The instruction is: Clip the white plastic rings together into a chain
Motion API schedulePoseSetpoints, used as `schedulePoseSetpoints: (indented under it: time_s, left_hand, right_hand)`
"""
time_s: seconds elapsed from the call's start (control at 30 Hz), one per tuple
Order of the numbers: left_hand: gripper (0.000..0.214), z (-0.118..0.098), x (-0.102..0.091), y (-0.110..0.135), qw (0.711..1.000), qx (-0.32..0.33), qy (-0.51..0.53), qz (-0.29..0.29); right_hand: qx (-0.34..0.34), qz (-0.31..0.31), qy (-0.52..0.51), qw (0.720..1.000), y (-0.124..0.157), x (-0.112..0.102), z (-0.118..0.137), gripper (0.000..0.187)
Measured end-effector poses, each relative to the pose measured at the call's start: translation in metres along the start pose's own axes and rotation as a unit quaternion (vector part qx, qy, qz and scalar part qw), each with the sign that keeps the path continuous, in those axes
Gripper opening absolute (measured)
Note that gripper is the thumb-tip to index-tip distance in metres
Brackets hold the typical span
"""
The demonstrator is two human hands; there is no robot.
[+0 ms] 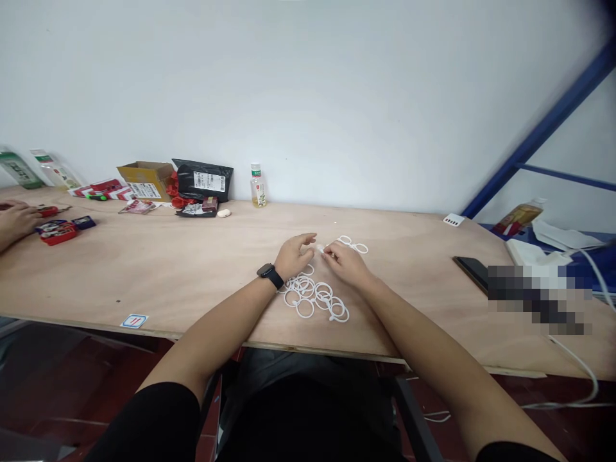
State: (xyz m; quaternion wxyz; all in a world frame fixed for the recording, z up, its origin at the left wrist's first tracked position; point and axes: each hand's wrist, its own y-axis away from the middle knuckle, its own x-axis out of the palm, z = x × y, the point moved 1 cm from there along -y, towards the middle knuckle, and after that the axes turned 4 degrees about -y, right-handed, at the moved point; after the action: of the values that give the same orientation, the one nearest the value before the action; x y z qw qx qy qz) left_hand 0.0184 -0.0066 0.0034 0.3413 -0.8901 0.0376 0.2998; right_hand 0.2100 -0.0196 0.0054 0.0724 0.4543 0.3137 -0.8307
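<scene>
Head view: a person's two bare arms reach over a plywood table [192, 276], and the hands meet at its middle.
Step in hand: as I judge it, fitting or parting one small white piece [321, 248] held up between the fingertips of both hands.
Left hand [294, 255]: half spread, fingers loose and pointing right. The fingertips are just beside the piece and grip nothing that I can make out.
Right hand [345, 263]: fingers curled, tips pinched on the piece from the right.
Loose rings [315, 296]: a white heap on the table, near side of both hands, touching the left wrist's watch [270, 275].
Joined rings [355, 244]: a short row just beyond the right hand.
Next move calls for: a fine fingertip pinch and steady wrists, since the piece is tiny.
Far left: another person's hand [17, 221] by red parts [58, 232].
Right: a dark phone [469, 268].
</scene>
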Motion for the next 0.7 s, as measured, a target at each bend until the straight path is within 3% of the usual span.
schedulePoseSetpoints:
  time_s: [0.13, 0.2, 0.33, 0.47, 0.57, 0.7]
  left_hand:
    - [0.035, 0.005, -0.001, -0.001, 0.999, 0.007, -0.030, -0.022]
    - [0.028, 0.008, 0.000, -0.002, 0.999, 0.005, -0.037, -0.027]
    - [0.022, 0.011, 0.002, -0.003, 0.999, 0.005, -0.040, -0.030]
    - [0.019, 0.010, 0.001, -0.003, 0.999, 0.004, -0.044, -0.027]
    - [0.019, 0.010, 0.002, -0.003, 0.999, 0.002, -0.040, -0.016]
    - [0.021, 0.012, 0.004, -0.002, 0.999, -0.002, -0.036, 0.006]
  right_hand:
    - [0.112, 0.006, 0.131, 0.985, 0.001, -0.011, -0.021, 0.017]
    - [0.125, 0.026, 0.138, 0.982, 0.001, -0.014, -0.025, 0.018]
    - [0.017, 0.081, 0.065, 0.994, 0.003, -0.004, -0.007, 0.017]
    - [-0.066, 0.153, 0.012, 0.986, 0.003, 0.015, 0.013, 0.022]
    - [-0.069, 0.184, -0.004, 0.981, 0.003, 0.021, 0.013, 0.018]
    - [-0.025, 0.119, -0.047, 0.991, 0.004, 0.014, 0.002, 0.015]
